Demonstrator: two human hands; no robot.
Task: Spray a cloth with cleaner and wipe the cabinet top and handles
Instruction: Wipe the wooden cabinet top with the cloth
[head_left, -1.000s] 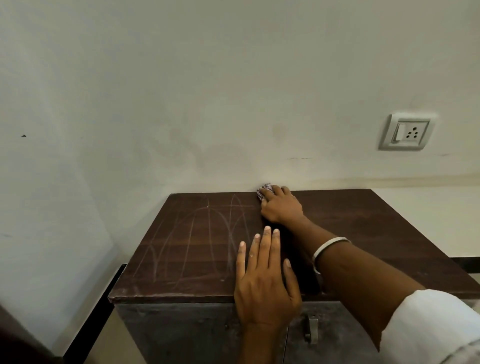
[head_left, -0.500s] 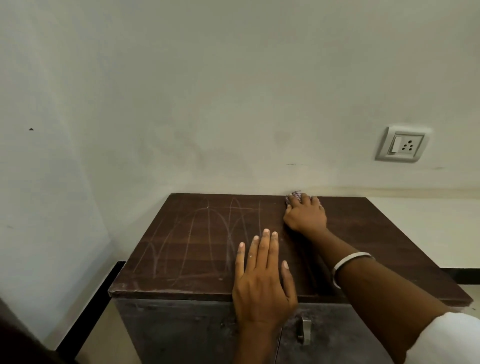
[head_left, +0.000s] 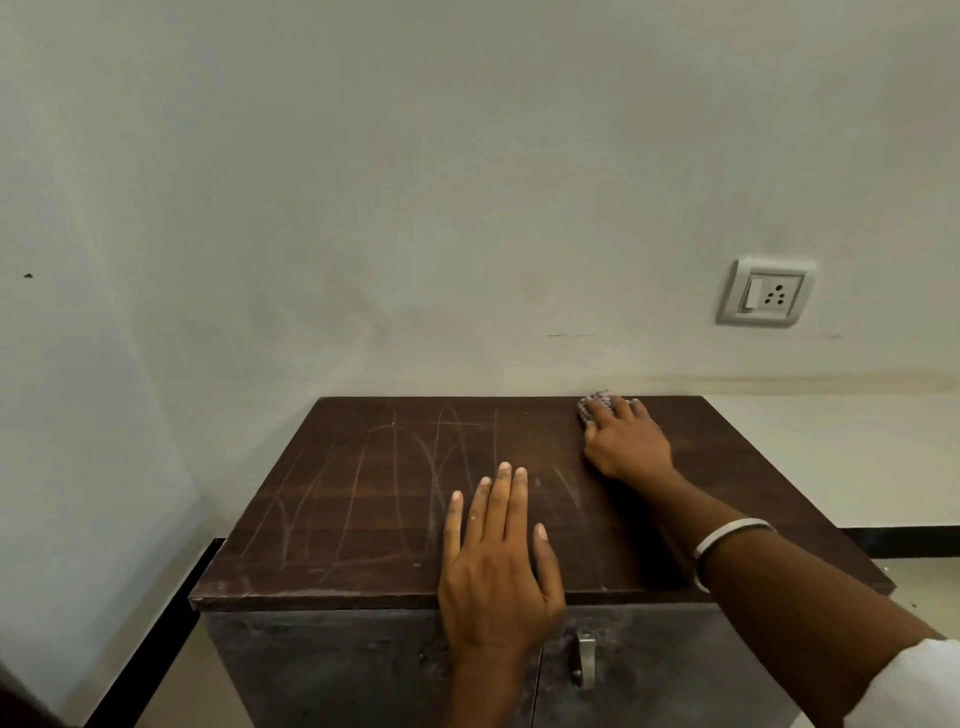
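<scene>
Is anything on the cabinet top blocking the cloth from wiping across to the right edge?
Nothing visible does. The right hand presses the cloth at the back edge of the cabinet top, and the surface to its right is bare. The left hand rests flat, nearer the front.

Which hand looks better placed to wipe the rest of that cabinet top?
Probably the right hand: it already presses the cloth on the cabinet top at the back edge. The left hand lies flat and empty at the front edge.

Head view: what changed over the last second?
The right hand, pressing the cloth, slid rightward along the back edge of the cabinet top. The left hand stayed flat at the front edge; the streaks on the left are unchanged.
</scene>
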